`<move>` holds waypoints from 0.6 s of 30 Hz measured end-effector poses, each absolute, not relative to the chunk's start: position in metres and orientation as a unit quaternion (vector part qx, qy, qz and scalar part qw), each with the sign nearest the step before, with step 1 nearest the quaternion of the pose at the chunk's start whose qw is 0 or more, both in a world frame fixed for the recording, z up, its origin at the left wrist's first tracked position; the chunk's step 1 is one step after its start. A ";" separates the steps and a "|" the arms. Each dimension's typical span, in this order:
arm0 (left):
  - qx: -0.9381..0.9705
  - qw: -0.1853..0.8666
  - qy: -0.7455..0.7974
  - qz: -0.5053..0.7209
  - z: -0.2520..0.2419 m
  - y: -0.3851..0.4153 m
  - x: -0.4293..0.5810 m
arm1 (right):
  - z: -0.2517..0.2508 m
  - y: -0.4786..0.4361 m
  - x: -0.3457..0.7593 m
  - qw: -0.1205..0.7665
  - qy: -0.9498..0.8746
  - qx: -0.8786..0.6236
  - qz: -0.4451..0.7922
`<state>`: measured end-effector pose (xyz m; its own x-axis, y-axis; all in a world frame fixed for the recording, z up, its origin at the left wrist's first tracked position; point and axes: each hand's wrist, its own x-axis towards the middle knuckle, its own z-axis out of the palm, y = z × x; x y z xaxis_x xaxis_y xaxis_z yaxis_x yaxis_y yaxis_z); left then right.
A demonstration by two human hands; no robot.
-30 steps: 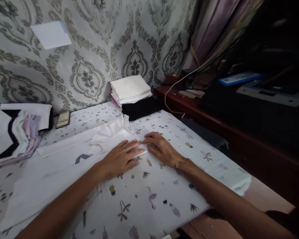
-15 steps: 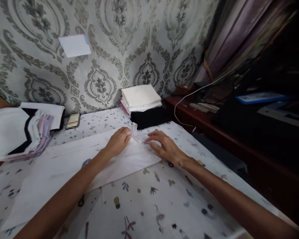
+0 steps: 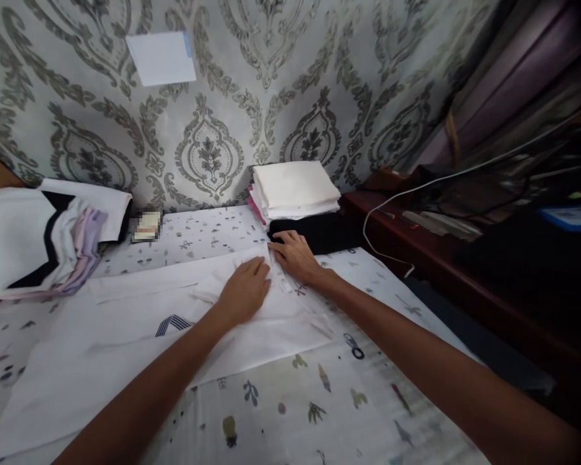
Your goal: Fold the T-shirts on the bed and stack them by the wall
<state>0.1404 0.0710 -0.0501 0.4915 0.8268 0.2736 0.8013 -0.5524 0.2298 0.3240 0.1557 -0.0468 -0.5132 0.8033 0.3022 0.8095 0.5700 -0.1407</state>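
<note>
A white garment with a dark striped mark lies spread flat on a printed bedsheet. My left hand rests palm down on the garment's far right part, fingers together and flat. My right hand is just beyond it at the garment's far corner, fingers curled onto a bunched bit of the white cloth; whether it pinches the cloth I cannot make out. The two hands nearly touch.
A stack of folded white cloths on a black folded item stands against the patterned wall. Another pile of folded clothes lies at the left. A dark wooden shelf with a white cable runs along the right.
Both hands have moved farther away along the garment toward its far corner. The right hand shifted left and up to the bunched corner; the left hand now lies flat.
</note>
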 end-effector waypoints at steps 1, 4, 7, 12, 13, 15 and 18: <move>0.866 0.034 0.469 0.171 -0.050 0.071 0.141 | -0.049 0.156 0.324 0.171 -0.868 -0.465 -0.013; 0.872 0.033 0.465 0.153 -0.052 0.072 0.142 | -0.054 0.157 0.324 0.182 -0.862 -0.473 -0.014; 0.874 0.037 0.465 0.134 -0.053 0.073 0.142 | -0.058 0.159 0.325 0.189 -0.858 -0.477 -0.012; 0.872 0.047 0.471 0.121 -0.052 0.074 0.142 | -0.060 0.161 0.326 0.212 -0.859 -0.466 -0.005; 0.871 0.049 0.475 0.118 -0.052 0.073 0.143 | -0.060 0.161 0.326 0.212 -0.861 -0.463 -0.003; 0.869 0.052 0.480 0.108 -0.050 0.073 0.144 | -0.059 0.160 0.326 0.212 -0.862 -0.460 -0.001; 0.867 0.061 0.485 0.098 -0.046 0.072 0.144 | -0.055 0.159 0.325 0.241 -0.859 -0.451 0.003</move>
<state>0.1437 0.0719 -0.0457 0.5105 0.8527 0.1106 0.8289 -0.5223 0.2005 0.3252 0.1591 -0.0550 -0.4760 0.7771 0.4118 0.7742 0.5924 -0.2228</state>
